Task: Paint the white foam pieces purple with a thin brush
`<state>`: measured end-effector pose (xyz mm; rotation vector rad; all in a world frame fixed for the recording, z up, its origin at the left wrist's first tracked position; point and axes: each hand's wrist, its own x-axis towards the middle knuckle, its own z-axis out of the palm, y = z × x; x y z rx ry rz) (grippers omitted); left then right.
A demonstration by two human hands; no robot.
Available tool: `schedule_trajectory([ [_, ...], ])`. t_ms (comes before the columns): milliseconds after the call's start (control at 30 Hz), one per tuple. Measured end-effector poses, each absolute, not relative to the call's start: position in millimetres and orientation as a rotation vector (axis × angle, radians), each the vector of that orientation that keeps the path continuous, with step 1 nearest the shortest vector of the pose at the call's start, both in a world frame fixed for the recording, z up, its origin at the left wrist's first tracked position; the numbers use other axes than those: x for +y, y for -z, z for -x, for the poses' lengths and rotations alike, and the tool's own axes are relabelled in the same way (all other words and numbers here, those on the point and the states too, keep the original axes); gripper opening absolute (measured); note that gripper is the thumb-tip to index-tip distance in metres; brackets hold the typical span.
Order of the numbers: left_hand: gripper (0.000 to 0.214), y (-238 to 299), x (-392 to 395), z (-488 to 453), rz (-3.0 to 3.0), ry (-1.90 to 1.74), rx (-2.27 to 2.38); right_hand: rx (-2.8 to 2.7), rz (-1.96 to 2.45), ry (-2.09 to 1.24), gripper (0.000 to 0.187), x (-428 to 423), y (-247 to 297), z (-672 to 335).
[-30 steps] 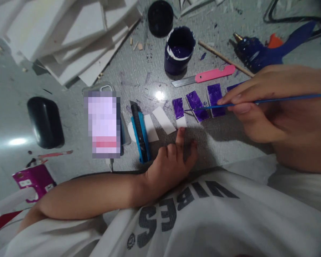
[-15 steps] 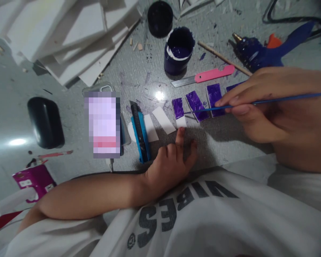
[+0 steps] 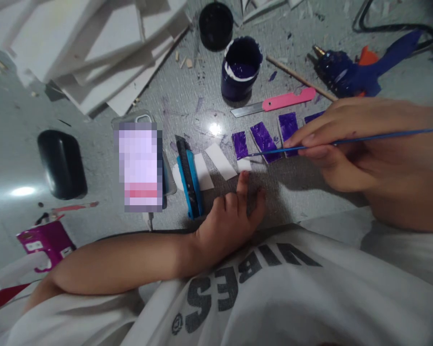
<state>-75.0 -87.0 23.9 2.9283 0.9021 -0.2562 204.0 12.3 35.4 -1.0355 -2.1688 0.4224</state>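
My right hand (image 3: pixel 332 139) pinches a slim blue paintbrush (image 3: pixel 378 137), its tip resting on a small strip (image 3: pixel 244 165) that is purple at the far part and white at the near end. The index finger of my left hand (image 3: pixel 234 216) presses the strip's white end; the thumb is apart and the other fingers are curled, holding nothing. Right of this strip lie purple-painted strips (image 3: pixel 265 142), partly hidden by my right hand. To the left are bare white strips (image 3: pixel 221 162) and a blue box cutter (image 3: pixel 190 180).
Behind the strips stand an open paint jar (image 3: pixel 238 79), its black lid (image 3: pixel 215 26) and a pink folding knife (image 3: pixel 288 99). A wooden stick (image 3: pixel 292 72) and blue glue gun (image 3: pixel 350 72) lie right. Left are a phone (image 3: pixel 140 166), computer mouse (image 3: pixel 62 164) and white board pieces (image 3: pixel 104 43).
My right hand has shifted slightly left and down, and the brush tip has moved a little down the strip towards its white end. My left hand stays in place.
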Motion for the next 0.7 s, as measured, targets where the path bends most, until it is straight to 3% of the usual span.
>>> schedule_trajectory([
  [133, 0.063, -22.1, -87.4, 76.3, -2.907, 0.263, 0.901, -2.298, 0.785, -0.356, 0.019, 24.3, -24.3, -204.6],
  [367, 0.061, -22.3, -87.4, 75.2, -2.996, 0.199, 0.903, -2.265, 0.877, -0.332, 0.006, 22.3, -29.7, -210.8],
  [700, 0.066, -23.5, -86.1, 75.2, -2.965, 0.270, 0.883, -2.247, 0.832, -0.427, 0.006, 25.4, -26.3, -209.0],
])
